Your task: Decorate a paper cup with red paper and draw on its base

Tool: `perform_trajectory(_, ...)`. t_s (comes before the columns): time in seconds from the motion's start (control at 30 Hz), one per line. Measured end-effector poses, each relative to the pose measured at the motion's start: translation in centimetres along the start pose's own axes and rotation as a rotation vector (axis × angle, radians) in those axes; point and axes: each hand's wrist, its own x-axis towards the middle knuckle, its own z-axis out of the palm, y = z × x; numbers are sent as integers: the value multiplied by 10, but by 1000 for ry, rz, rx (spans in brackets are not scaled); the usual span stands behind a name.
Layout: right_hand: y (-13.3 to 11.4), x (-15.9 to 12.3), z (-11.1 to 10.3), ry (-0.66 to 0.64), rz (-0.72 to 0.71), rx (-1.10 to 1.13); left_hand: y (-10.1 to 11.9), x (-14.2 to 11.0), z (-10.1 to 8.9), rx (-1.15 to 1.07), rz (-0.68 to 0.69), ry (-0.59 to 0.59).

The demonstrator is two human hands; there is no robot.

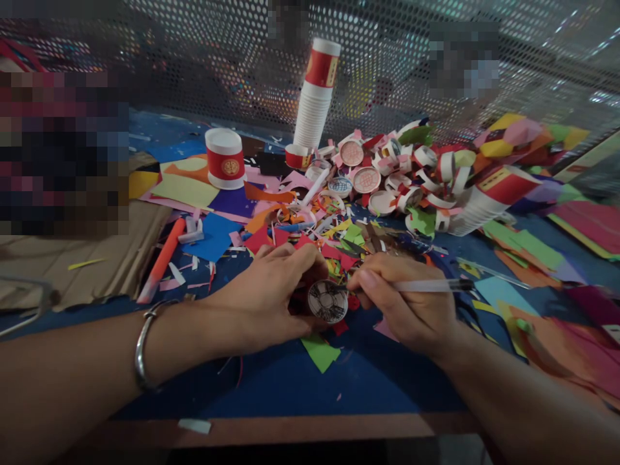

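My left hand [276, 290] grips a small round paper cup base [328, 301] by its edges, thumb below and fingers above. Black drawn lines form a pattern on its white face. In my right hand [407, 303] is a pen [426, 285] with a clear barrel, held in a writing grip. Its tip end lies at the right edge of the cup base; whether it touches is too small to tell. Red and green paper scraps [320, 352] lie under and around the cup base.
A stack of paper cups [314, 97] stands at the back, and another stack [494, 200] leans at right. Cut cup pieces [382, 168] are heaped between them. An upturned cup [225, 159], an orange marker [162, 258] and cardboard [97, 265] lie left. Perforated metal [217, 71] borders the table.
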Motion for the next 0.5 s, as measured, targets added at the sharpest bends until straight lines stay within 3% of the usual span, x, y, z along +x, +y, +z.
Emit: perform_trajectory(0.5,-1,1,0,22,-25,-21,-1,0,2,32,13,15)
